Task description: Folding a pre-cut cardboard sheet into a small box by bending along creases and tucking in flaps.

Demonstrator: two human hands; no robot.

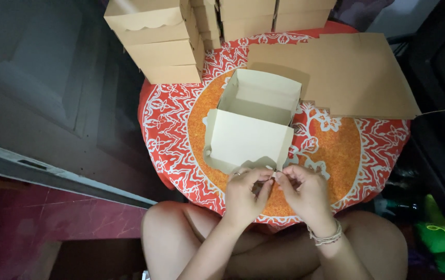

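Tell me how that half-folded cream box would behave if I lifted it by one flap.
The box looks like thin card, so probably light and bendy. Its lid panel hangs open, so it would likely sag or swing. Both hands, left and right, pinch its near edge.

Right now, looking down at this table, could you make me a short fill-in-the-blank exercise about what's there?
1. Both hands, the left hand and the right hand, pinch the near edge of the half-folded cream ____.
2. The round table wears a red and ____ patterned cloth.
3. The finished boxes are stacked at the table's ____ edge.
4. The flat cardboard sheets lie to the ____ of the open box.

Missing words: box; orange; far; right
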